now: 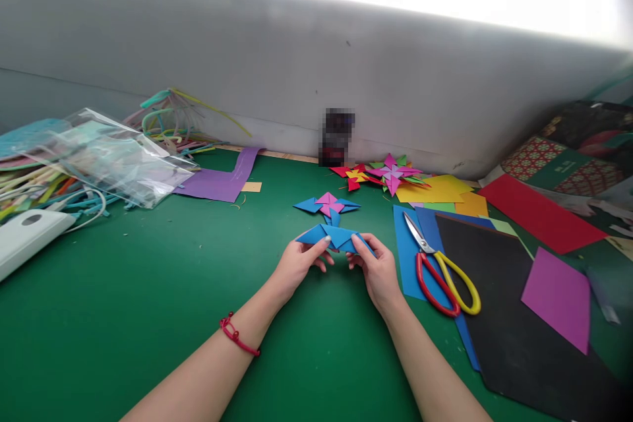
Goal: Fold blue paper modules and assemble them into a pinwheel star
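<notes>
A clear plastic bag [148,161] lies among colourful strips [44,178] on the green table [198,316]; its contents are unclear. Back right, a patterned box [529,159] hides its inside. Left hand [295,267] and right hand [380,270], each grip narrow, pinch folded blue paper [340,236] between them, beside a pink-and-blue star [327,199].

held blue paper shape [339,236]: 1 | blue-pink star [329,202]: 1 | scissors [425,246]: 1 | bracelet [236,337]: 1
</notes>
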The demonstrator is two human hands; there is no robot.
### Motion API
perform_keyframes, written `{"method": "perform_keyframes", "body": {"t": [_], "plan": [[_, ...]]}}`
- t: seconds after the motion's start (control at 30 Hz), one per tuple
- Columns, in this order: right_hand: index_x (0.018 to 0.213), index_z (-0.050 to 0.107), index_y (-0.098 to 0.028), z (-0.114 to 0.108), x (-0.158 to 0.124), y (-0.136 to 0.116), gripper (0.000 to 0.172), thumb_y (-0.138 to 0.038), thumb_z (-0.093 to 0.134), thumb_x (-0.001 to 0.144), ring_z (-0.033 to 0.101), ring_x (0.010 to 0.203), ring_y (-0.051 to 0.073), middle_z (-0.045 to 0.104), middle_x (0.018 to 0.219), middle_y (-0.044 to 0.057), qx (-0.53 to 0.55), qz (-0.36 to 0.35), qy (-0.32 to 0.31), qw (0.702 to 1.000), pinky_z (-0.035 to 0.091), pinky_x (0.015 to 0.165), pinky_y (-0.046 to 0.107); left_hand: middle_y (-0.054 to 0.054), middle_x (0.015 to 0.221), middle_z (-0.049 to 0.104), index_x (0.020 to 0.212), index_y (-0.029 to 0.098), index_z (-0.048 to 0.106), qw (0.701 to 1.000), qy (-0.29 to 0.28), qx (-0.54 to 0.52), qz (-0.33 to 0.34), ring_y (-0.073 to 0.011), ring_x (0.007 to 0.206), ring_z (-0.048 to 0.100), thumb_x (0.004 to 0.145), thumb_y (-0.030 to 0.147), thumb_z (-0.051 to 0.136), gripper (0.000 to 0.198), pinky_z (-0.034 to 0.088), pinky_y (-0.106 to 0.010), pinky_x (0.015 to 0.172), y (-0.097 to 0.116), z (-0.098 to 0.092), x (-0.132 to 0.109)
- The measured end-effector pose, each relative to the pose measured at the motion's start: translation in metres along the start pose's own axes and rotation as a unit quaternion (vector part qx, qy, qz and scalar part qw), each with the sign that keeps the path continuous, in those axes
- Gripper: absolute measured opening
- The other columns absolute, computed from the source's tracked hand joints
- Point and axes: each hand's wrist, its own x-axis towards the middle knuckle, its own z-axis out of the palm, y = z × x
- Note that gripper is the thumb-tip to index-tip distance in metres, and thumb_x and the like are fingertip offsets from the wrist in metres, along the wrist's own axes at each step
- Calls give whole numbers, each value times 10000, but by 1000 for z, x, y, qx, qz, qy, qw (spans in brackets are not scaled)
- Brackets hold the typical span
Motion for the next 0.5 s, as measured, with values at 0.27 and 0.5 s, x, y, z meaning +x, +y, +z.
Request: {"method": "perform_keyframes", "body": {"t": [0.27, 0.5], "plan": [[1159, 524, -179, 4, -5, -20, 575, -577, 283, 822, 558, 600, 171, 639, 720, 84, 88, 72, -91, 989, 425, 487, 258, -36, 668, 596, 736, 101, 595, 998, 41, -37, 26, -105, 562, 538, 714, 347, 603, 247, 409, -206, 496, 2, -4, -1], [1250, 436, -213, 7, -12, -23, 502, -397, 482, 785, 562, 735, 186, 628, 855, 86, 99, 72, -171, 978, 433, 524, 255, -3, 584, 566, 752, 110, 555, 994, 62, -90, 20, -87, 552, 532, 725, 320, 603, 217, 404, -190, 512, 0, -5, 1]]}}
